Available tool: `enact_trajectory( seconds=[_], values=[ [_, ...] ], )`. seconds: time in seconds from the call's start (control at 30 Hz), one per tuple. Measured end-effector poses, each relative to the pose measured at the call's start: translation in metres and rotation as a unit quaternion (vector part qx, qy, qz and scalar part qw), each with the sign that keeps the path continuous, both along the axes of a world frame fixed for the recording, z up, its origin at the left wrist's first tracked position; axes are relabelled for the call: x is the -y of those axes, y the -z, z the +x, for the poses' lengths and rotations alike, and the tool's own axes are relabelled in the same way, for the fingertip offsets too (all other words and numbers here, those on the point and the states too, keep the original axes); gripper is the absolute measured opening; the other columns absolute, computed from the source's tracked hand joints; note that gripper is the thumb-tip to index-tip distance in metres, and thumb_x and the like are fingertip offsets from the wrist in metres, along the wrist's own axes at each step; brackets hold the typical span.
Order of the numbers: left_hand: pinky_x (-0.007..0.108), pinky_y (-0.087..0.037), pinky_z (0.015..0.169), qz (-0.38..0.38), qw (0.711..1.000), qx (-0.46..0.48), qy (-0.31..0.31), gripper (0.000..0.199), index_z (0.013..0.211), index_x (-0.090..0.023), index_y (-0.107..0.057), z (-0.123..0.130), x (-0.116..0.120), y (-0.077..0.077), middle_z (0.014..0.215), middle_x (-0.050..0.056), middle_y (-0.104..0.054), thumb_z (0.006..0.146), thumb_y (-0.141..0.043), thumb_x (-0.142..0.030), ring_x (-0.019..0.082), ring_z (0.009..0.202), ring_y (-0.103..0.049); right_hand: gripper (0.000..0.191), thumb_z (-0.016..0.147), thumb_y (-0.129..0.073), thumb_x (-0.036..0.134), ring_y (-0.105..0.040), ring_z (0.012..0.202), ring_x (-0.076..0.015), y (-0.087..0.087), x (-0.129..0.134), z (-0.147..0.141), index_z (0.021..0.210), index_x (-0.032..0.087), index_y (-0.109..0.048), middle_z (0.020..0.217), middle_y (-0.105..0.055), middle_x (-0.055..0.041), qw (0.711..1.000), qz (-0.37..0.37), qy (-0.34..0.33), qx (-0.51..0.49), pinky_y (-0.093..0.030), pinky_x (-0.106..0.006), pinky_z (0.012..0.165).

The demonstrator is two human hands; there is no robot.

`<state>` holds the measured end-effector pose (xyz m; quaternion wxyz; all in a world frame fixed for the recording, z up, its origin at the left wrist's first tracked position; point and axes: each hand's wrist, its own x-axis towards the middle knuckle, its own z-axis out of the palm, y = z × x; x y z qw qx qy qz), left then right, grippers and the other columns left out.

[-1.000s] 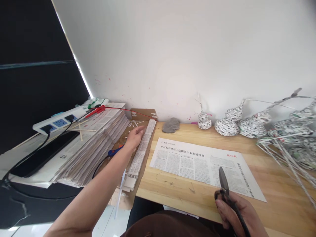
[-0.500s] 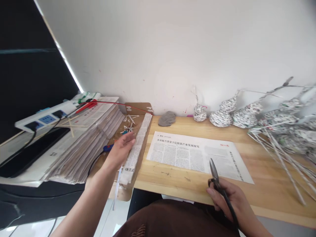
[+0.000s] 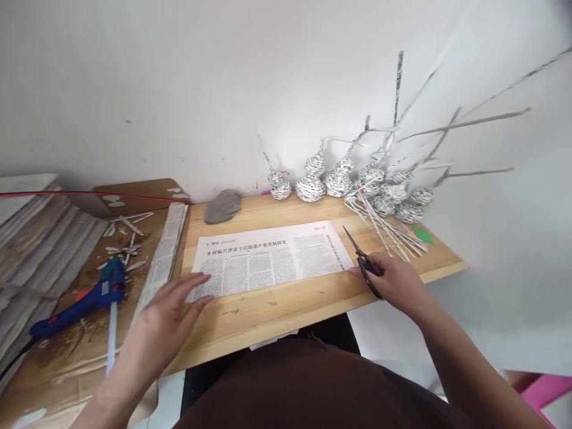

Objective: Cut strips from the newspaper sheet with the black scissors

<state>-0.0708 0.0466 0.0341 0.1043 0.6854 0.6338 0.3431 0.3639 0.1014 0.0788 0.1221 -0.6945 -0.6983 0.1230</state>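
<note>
A sheet of newspaper lies flat on the wooden table. My left hand is at its left end, the fingers over the lower left corner and the thumb apart from them. My right hand grips dark scissors by the handles at the sheet's right end. The scissor blades point away and to the left, above the table beside the paper's right edge. Right fingertips reach close to the sheet's lower right corner; whether they touch it I cannot tell.
Several woven paper gourds stand along the wall, with loose paper sticks before them. A grey cloth-like lump rests behind the sheet. Leftward are folded newspaper strips, a blue glue gun, paper scraps and a newspaper stack.
The view has turned rightward. My left hand has moved from the folded strips to the sheet's left end. My right hand, still with the scissors, has come to its right end.
</note>
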Motion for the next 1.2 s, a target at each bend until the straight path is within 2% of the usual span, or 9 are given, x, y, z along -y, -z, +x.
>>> enact_trajectory(
  seconds=[0.2, 0.4, 0.53, 0.73, 0.83, 0.93, 1.07, 1.13, 1.2],
  values=[
    [0.053, -0.048, 0.108, -0.012, 0.995, -0.011, 0.094, 0.034, 0.12, -0.035, -0.07, 0.034, -0.007, 0.001, 0.123, 0.005, -0.071, 0.088, -0.06, -0.044, 0.031, 0.116, -0.065, 0.034, 0.086, -0.055, 0.052, -0.058, 0.06, -0.0224, 0.004, -0.018, 0.02, 0.069, 0.022, -0.059, 0.065, -0.065, -0.0066, 0.994, 0.0, 0.062, 0.095, -0.031, -0.03, 0.052],
    [0.052, -0.043, 0.115, -0.035, 0.998, -0.013, 0.058, 0.038, 0.125, -0.031, -0.068, 0.03, -0.003, -0.001, 0.132, 0.006, -0.068, 0.092, -0.054, -0.041, 0.03, 0.127, -0.06, 0.032, 0.088, -0.055, 0.048, -0.064, 0.076, -0.0295, 0.009, -0.037, 0.03, 0.082, 0.019, -0.066, 0.082, -0.071, -0.0146, 0.984, 0.013, 0.096, 0.151, -0.033, -0.034, 0.059],
    [0.05, -0.039, 0.118, -0.045, 0.997, -0.033, 0.061, 0.04, 0.13, -0.027, -0.065, 0.029, 0.002, 0.003, 0.139, 0.007, -0.064, 0.096, -0.049, -0.04, 0.028, 0.134, -0.055, 0.036, 0.091, -0.054, 0.05, -0.064, 0.08, -0.0307, 0.01, -0.042, 0.032, 0.084, 0.018, -0.068, 0.081, -0.07, -0.0152, 0.982, 0.025, 0.091, 0.164, -0.034, -0.036, 0.062],
    [0.052, -0.033, 0.121, -0.082, 0.989, -0.078, 0.1, 0.047, 0.141, -0.025, -0.056, 0.041, 0.006, 0.002, 0.153, 0.006, -0.05, 0.099, -0.044, -0.041, 0.027, 0.149, -0.033, 0.043, 0.095, -0.051, 0.049, -0.067, 0.084, -0.0324, 0.018, -0.031, 0.027, 0.103, 0.012, -0.071, 0.094, -0.072, -0.0209, 0.973, 0.103, 0.073, 0.192, -0.038, -0.039, 0.065],
    [0.054, -0.03, 0.122, -0.097, 0.98, -0.109, 0.136, 0.05, 0.146, -0.026, -0.05, 0.049, 0.006, 0.002, 0.158, 0.005, -0.044, 0.1, -0.045, -0.043, 0.028, 0.152, -0.026, 0.041, 0.098, -0.05, 0.042, -0.067, 0.099, -0.0365, 0.028, -0.024, 0.019, 0.11, 0.008, -0.07, 0.105, -0.071, -0.0239, 0.964, 0.213, -0.003, 0.16, -0.046, -0.044, 0.08],
    [0.056, -0.029, 0.121, -0.098, 0.974, -0.145, 0.147, 0.052, 0.15, -0.025, -0.044, 0.057, 0.003, 0.004, 0.16, 0.006, -0.04, 0.101, -0.045, -0.043, 0.03, 0.153, -0.022, 0.04, 0.099, -0.049, 0.043, -0.065, 0.114, -0.032, 0.039, -0.022, 0.003, 0.115, 0.012, -0.069, 0.119, -0.07, -0.0186, 0.952, 0.264, -0.131, 0.086, -0.049, -0.043, 0.1],
    [0.059, -0.027, 0.121, -0.107, 0.969, -0.161, 0.155, 0.059, 0.152, -0.02, -0.042, 0.066, 0.0, -0.001, 0.162, 0.01, -0.037, 0.099, -0.05, -0.046, 0.033, 0.153, -0.019, 0.053, 0.1, -0.046, 0.048, -0.045, 0.14, -0.0352, 0.051, -0.018, -0.021, 0.139, 0.014, -0.056, 0.145, -0.056, -0.0176, 0.946, 0.186, -0.26, 0.05, -0.043, -0.053, 0.111],
    [0.056, -0.028, 0.122, -0.119, 0.959, -0.123, 0.226, 0.052, 0.146, -0.024, -0.049, 0.068, 0.002, -0.008, 0.157, 0.006, -0.046, 0.099, -0.051, -0.044, 0.03, 0.152, -0.025, 0.058, 0.101, -0.044, 0.048, -0.037, 0.145, -0.0365, 0.056, -0.016, -0.029, 0.146, 0.012, -0.049, 0.15, -0.05, -0.0185, 0.946, 0.144, -0.285, 0.062, -0.039, -0.058, 0.113],
    [0.049, -0.035, 0.121, -0.136, 0.936, -0.036, 0.324, 0.036, 0.133, -0.029, -0.063, 0.069, 0.005, -0.017, 0.138, 0.002, -0.065, 0.099, -0.053, -0.038, 0.023, 0.144, -0.043, 0.061, 0.101, -0.043, 0.049, -0.034, 0.147, -0.0356, 0.059, -0.014, -0.033, 0.149, 0.011, -0.045, 0.153, -0.047, -0.0187, 0.946, 0.125, -0.289, 0.071, -0.036, -0.057, 0.116]
  ],
)
